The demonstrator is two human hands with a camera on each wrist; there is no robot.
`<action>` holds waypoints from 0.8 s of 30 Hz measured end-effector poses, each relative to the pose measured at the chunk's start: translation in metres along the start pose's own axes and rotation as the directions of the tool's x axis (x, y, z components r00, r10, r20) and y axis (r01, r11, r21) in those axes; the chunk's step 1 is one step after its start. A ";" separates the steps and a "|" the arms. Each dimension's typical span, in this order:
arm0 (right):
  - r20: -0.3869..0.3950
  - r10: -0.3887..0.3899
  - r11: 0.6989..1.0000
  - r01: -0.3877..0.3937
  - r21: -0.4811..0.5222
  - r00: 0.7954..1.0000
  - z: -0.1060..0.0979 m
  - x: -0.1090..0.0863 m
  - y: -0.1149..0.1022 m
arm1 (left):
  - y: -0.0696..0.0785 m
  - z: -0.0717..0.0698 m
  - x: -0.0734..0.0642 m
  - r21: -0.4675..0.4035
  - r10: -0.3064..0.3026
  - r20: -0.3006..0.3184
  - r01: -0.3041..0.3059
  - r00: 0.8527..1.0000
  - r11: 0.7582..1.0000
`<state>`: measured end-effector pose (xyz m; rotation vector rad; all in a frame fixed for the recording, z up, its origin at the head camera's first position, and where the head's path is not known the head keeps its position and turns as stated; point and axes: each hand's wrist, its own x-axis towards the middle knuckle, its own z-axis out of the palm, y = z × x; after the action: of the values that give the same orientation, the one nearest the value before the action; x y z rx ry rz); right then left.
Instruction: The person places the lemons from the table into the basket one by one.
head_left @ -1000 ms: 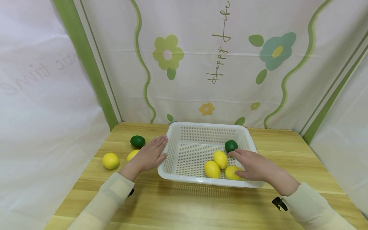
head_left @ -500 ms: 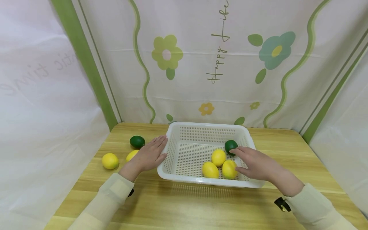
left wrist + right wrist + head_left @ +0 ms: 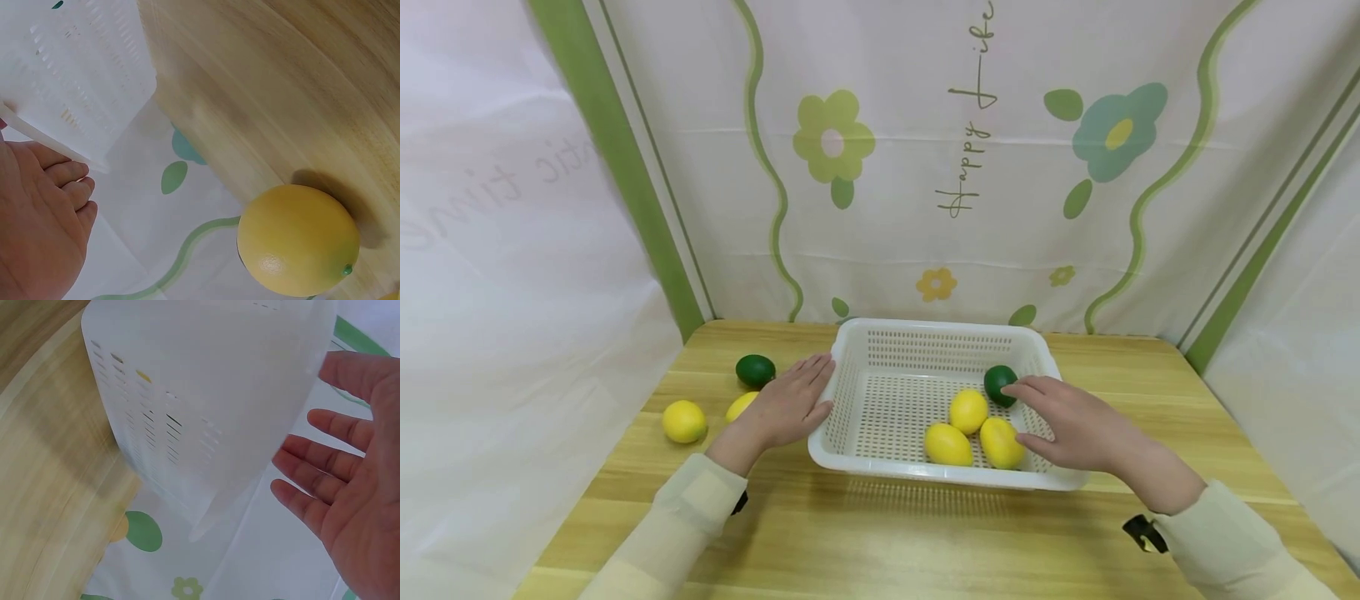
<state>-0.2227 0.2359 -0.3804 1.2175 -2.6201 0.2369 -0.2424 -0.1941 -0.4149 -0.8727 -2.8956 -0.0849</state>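
Note:
A white plastic basket [image 3: 925,473] with slotted walls stands on the table, holding three lemons and a dark green oval fruit [image 3: 999,384]. My left hand [image 3: 793,404] rests along its left rim, fingers straight and together. Over the right rim hovers my right hand [image 3: 1071,425], thumb and fingers spread and relaxed, gripping nothing. Its thumb tip is right beside the nearest lemon [image 3: 1002,443], and its fingertips overlap the green fruit in the head view. The other two lemons, a rear lemon [image 3: 968,411] and a front lemon [image 3: 947,445], lie close together to the left.
Left of the basket on the wooden table [image 3: 880,550] lie a lemon [image 3: 684,422], a second lemon [image 3: 742,406] partly hidden behind my left hand, and a dark green fruit [image 3: 756,371]. A flower-printed curtain [image 3: 880,208] hangs behind the table.
My right hand has drawn back slightly to the right from the nearest lemon. That lemon has shifted and turned, and the other two have moved slightly left. My left hand stays at the rim.

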 end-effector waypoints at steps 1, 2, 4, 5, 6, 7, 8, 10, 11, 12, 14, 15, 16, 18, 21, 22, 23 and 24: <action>-0.009 -0.005 1.000 0.005 -0.001 1.000 -0.001 0.000 0.000 | 0.000 -0.001 0.000 0.001 -0.001 0.002 0.001 1.000 1.000; -0.022 -0.016 1.000 0.016 -0.003 1.000 -0.002 0.000 0.000 | 0.000 -0.001 0.000 0.002 -0.001 0.003 0.001 1.000 1.000; -0.049 -0.044 0.999 0.043 -0.008 0.998 -0.003 -0.001 0.001 | 0.001 -0.002 0.000 0.004 -0.004 0.010 0.004 1.000 1.000; -0.065 -0.058 0.998 0.058 -0.013 0.996 -0.003 -0.001 0.001 | 0.001 -0.002 0.000 0.004 -0.007 0.014 0.007 1.000 1.000; -0.081 -0.075 0.997 0.073 -0.020 0.994 -0.004 -0.001 0.002 | 0.001 -0.002 0.000 0.002 -0.004 0.013 0.004 1.000 1.000; -0.098 -0.092 0.996 0.089 -0.028 0.991 -0.004 -0.001 0.002 | 0.001 -0.002 0.000 0.000 -0.004 0.014 0.004 1.000 1.000; -0.114 -0.108 0.994 0.104 -0.035 0.988 -0.004 -0.002 0.003 | 0.000 -0.002 0.000 -0.003 -0.003 0.014 0.003 1.000 1.000; -0.142 -0.135 0.990 0.130 -0.045 0.981 -0.005 -0.002 0.004 | 0.001 -0.002 0.000 -0.006 -0.002 0.014 0.002 1.000 1.000; -0.154 -0.146 0.989 0.140 -0.051 0.977 -0.006 -0.003 0.005 | 0.000 -0.002 0.001 -0.007 -0.001 0.014 0.001 1.000 1.000; -0.164 -0.154 0.988 0.146 -0.057 0.974 -0.006 -0.003 0.006 | 0.000 -0.002 0.001 -0.010 0.003 0.010 -0.003 1.000 1.000; -0.178 -0.160 0.986 0.151 -0.063 0.971 -0.008 -0.004 0.007 | 0.000 -0.003 0.000 -0.011 0.002 0.011 -0.002 1.000 1.000; -0.183 -0.161 0.986 0.151 -0.066 0.970 -0.008 -0.005 0.008 | 0.000 -0.003 0.000 -0.011 0.003 0.011 -0.003 1.000 1.000; -0.188 -0.160 0.986 0.149 -0.070 0.969 -0.009 -0.006 0.009 | 0.000 -0.003 0.000 -0.013 0.002 0.012 -0.002 1.000 1.000; -0.197 -0.155 0.987 0.142 -0.079 0.968 -0.010 -0.009 0.010 | 0.000 -0.004 0.000 -0.013 0.001 0.014 -0.001 1.000 1.000; -0.216 -0.154 0.986 0.136 -0.096 0.964 -0.011 -0.013 0.013 | 0.001 -0.005 0.000 -0.012 0.002 0.016 -0.002 1.000 1.000; -0.222 -0.154 0.986 0.134 -0.101 0.963 -0.011 -0.015 0.014 | 0.001 -0.005 0.000 -0.011 0.001 0.017 -0.001 1.000 1.000; -0.228 -0.156 0.985 0.135 -0.104 0.961 -0.011 -0.017 0.015 | 0.001 -0.005 0.000 -0.011 0.003 0.016 -0.003 1.000 1.000; -0.233 -0.158 0.985 0.137 -0.106 0.959 -0.011 -0.018 0.016 | 0.001 -0.005 0.000 -0.012 0.005 0.014 -0.005 1.000 1.000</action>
<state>-0.2220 0.2622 -0.3753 1.2608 -2.2969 0.2224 -0.2415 -0.1939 -0.4102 -0.8856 -2.9087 -0.0959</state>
